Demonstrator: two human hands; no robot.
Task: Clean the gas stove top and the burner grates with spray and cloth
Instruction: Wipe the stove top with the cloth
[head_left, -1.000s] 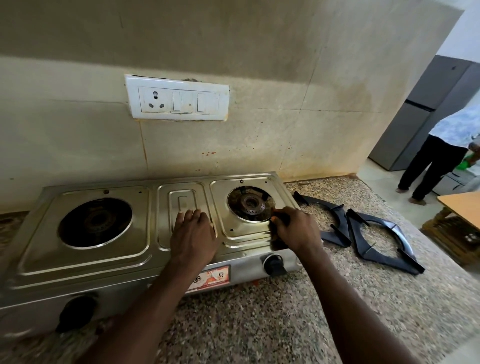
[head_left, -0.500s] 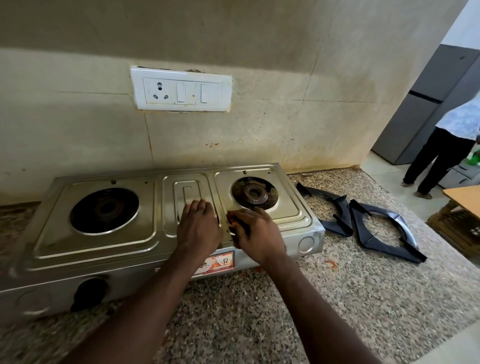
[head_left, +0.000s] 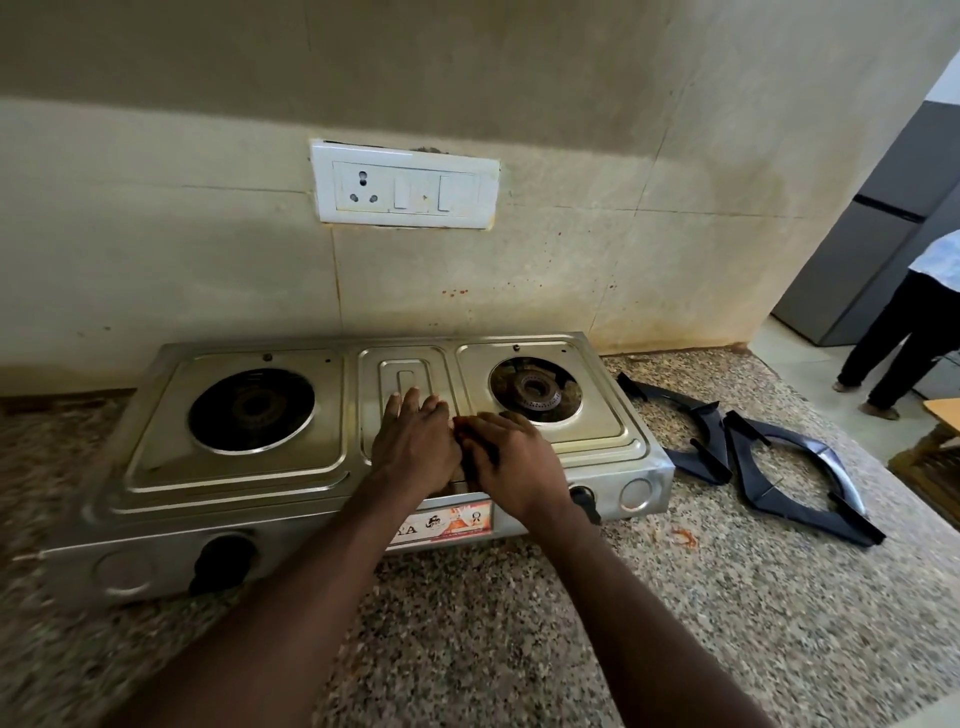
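Observation:
A steel two-burner gas stove (head_left: 239, 467) stands on a speckled granite counter against the wall. Both burners, left (head_left: 252, 410) and right (head_left: 535, 392), are bare of grates. Two black burner grates (head_left: 696, 431) (head_left: 810, 488) lie on the counter to the right of the stove. My left hand (head_left: 415, 441) rests flat on the stove's middle panel and holds nothing. My right hand (head_left: 514, 462) presses a dark cloth (head_left: 480, 457) on the stove top just left of the right burner, touching my left hand. Most of the cloth is hidden under my fingers. No spray bottle is in view.
Black knobs (head_left: 221, 561) (head_left: 584, 501) stick out of the stove front. A white switchboard (head_left: 405, 184) is on the wall above. An orange stain (head_left: 683, 538) marks the counter. At right a person (head_left: 904, 332) stands by a grey fridge (head_left: 872, 234), near a wooden table (head_left: 943, 415).
My right hand has slid the cloth leftward from the right burner's front edge to the middle panel, up against my left hand. My left hand has stayed in place.

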